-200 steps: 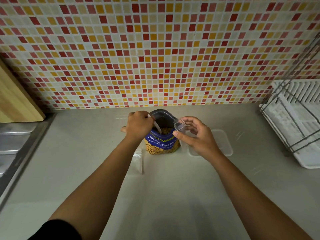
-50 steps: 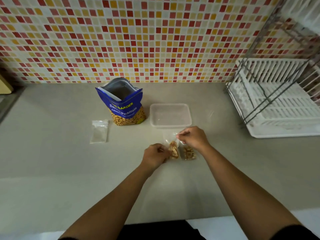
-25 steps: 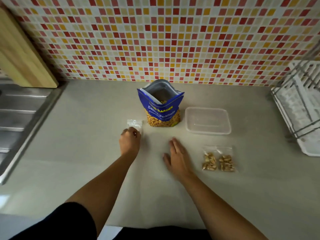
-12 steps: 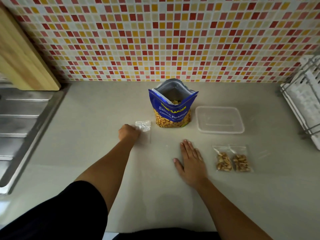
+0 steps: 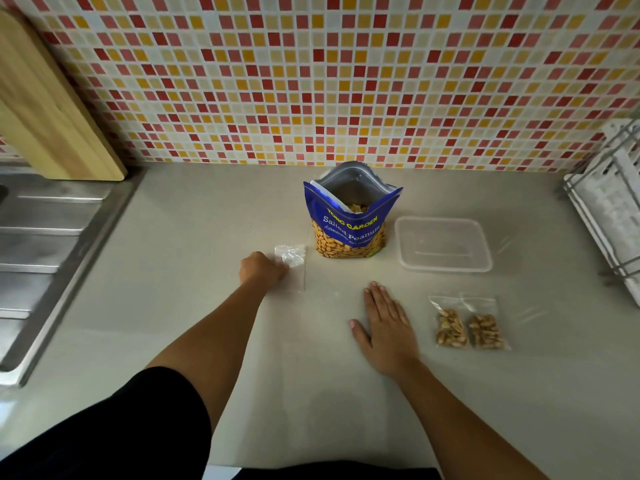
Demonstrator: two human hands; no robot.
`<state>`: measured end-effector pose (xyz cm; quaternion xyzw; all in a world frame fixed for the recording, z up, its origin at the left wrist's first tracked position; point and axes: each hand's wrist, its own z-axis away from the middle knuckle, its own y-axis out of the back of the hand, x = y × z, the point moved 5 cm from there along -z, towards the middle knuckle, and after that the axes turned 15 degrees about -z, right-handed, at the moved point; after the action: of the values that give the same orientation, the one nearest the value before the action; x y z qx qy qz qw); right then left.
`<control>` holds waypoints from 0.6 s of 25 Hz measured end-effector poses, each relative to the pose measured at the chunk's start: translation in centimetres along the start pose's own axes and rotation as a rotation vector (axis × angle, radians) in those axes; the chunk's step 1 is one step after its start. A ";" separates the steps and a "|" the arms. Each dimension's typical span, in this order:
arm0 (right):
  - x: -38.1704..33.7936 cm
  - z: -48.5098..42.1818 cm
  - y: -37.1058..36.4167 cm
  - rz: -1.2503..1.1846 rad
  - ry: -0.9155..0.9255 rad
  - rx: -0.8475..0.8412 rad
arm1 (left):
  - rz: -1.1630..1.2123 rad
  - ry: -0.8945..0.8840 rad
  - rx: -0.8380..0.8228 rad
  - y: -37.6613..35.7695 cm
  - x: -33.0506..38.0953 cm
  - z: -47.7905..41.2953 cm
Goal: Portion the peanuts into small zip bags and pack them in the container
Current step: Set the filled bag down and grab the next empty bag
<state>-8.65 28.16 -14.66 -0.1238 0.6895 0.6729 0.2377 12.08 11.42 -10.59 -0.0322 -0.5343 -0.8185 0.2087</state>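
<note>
Hands have left the filled bags [image 5: 469, 327] near the container [image 5: 443, 265]; left hand [image 5: 263, 271] has its grip pinching an empty bag [image 5: 291, 259] beside the peanut pouch [image 5: 349, 220]; right hand [image 5: 384, 327] lies flat, grip wide, on the worktop [image 5: 194, 258].

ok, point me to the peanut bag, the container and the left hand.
peanut bag [image 5: 349, 233], head view, blue printed front.
container [image 5: 446, 268], head view, near rim.
left hand [image 5: 263, 270], head view, back of the hand.

Clear plastic container [image 5: 444, 244], matt counter [image 5: 194, 237]
</note>
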 end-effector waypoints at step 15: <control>-0.2 0.1 0.3 -0.027 -0.008 -0.054 | -0.108 -0.011 -0.040 0.2 -0.1 0.2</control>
<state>-8.61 28.22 -14.32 -0.1370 0.6682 0.6885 0.2462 12.24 11.58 -10.39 -0.0120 -0.5199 -0.8390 0.1604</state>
